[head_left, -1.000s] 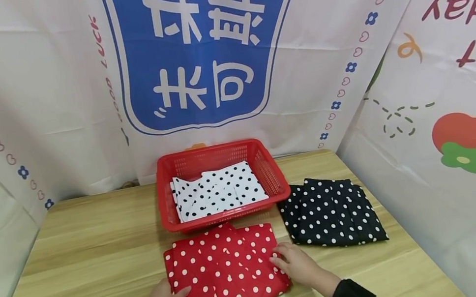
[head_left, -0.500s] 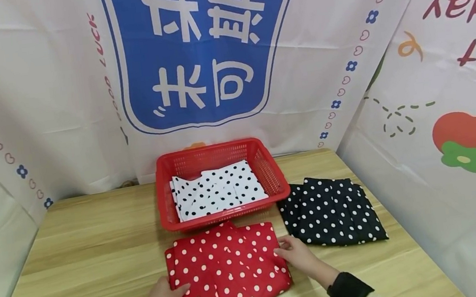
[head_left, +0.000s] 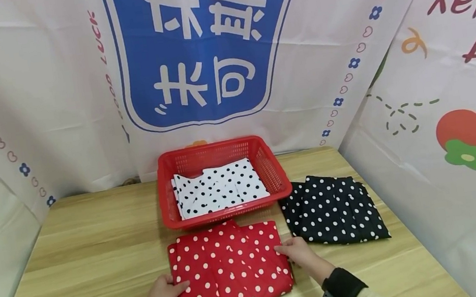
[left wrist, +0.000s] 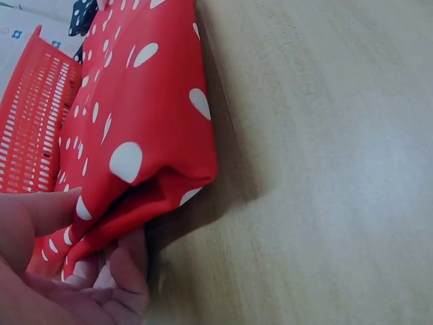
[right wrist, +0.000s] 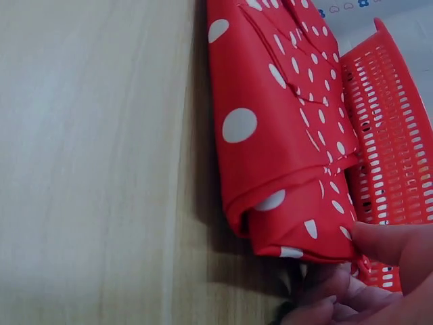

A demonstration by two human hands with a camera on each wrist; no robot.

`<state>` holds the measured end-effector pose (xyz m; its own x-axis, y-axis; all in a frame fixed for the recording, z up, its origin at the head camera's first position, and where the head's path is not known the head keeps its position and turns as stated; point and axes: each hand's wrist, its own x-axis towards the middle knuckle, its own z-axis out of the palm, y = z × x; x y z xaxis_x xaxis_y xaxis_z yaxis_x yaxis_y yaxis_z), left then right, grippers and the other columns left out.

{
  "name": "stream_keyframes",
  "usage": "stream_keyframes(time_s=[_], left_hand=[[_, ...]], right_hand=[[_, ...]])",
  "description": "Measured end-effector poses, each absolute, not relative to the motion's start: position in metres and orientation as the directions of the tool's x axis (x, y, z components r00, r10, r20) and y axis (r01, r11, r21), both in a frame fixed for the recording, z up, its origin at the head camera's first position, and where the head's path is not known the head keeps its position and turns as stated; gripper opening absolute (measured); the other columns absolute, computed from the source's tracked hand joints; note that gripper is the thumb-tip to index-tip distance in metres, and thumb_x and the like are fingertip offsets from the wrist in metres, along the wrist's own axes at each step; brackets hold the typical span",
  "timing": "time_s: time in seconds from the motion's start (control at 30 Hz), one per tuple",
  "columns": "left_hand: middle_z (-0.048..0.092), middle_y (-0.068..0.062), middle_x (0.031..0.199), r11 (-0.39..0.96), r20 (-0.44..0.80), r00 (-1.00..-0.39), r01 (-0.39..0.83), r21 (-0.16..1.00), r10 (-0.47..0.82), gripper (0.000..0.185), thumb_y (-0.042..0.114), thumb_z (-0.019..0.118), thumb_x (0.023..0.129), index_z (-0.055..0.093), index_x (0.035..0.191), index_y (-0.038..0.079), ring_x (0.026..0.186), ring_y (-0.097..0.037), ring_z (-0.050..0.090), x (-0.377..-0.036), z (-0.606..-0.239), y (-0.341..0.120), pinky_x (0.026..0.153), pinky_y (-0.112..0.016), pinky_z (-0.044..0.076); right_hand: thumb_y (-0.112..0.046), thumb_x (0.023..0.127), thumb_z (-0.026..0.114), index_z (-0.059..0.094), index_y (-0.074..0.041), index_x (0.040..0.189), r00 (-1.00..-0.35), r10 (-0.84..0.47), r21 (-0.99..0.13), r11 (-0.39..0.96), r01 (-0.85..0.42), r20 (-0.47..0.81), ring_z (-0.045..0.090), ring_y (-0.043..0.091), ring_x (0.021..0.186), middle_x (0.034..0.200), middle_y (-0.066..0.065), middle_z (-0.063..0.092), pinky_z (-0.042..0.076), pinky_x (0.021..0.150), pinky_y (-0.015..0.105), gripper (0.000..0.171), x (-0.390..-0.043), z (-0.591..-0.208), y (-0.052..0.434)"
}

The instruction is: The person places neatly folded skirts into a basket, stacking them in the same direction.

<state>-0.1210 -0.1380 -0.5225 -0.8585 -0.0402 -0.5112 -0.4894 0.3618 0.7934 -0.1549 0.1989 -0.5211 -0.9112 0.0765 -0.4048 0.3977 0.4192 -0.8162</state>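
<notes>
A folded red cloth with white polka dots lies at the front of the table, between both hands. My left hand grips its left edge, thumb on top and fingers tucked underneath, as the left wrist view shows. At the opposite edge my right hand pinches the cloth, thumb above and fingers below. In the right wrist view the folded layers show at that side. Behind the red cloth stands a red plastic basket, holding a folded white cloth with black dots.
A folded black cloth with white dots lies right of the basket, near the right table edge. Bare wooden table stretches to the left. Printed white sheets hang behind and to the right.
My right hand's fingers have gone from resting on the red cloth's right side to pinching its edge. The left hand keeps its place at the left edge. The basket stays put.
</notes>
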Motion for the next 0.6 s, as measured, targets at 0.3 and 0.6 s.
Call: stream_keyframes(time_s=[0.3,0.6], left_hand=[[0.064,-0.013,0.086,0.355,-0.499,-0.866,-0.475,0.805,-0.029,0.030,0.008,0.063,0.093,0.048,0.105,-0.015,0.071,-0.018,0.064,-0.117,-0.514,-0.139,0.067,-0.032,0.056],[0.063,-0.009,0.080,0.367,-0.483,-0.875,-0.459,0.809,-0.030,0.032,0.010,0.065,0.092,0.050,0.105,-0.014,0.064,-0.017,0.055,-0.111,-0.497,-0.144,0.058,-0.030,0.047]], right_hand=[[-0.008,0.093,0.063,0.050,-0.009,0.060,-0.931,0.052,-0.846,0.402,0.351,-0.362,0.040,0.012,0.053,0.053,-0.003,0.042,0.031,0.052,0.023,0.035,-0.149,-0.513,0.196],[-0.007,0.091,0.065,0.054,-0.003,0.061,-0.956,0.043,-0.853,0.441,0.280,-0.292,0.038,0.012,0.053,0.052,-0.002,0.042,0.029,0.050,0.023,0.032,-0.148,-0.499,0.195]])
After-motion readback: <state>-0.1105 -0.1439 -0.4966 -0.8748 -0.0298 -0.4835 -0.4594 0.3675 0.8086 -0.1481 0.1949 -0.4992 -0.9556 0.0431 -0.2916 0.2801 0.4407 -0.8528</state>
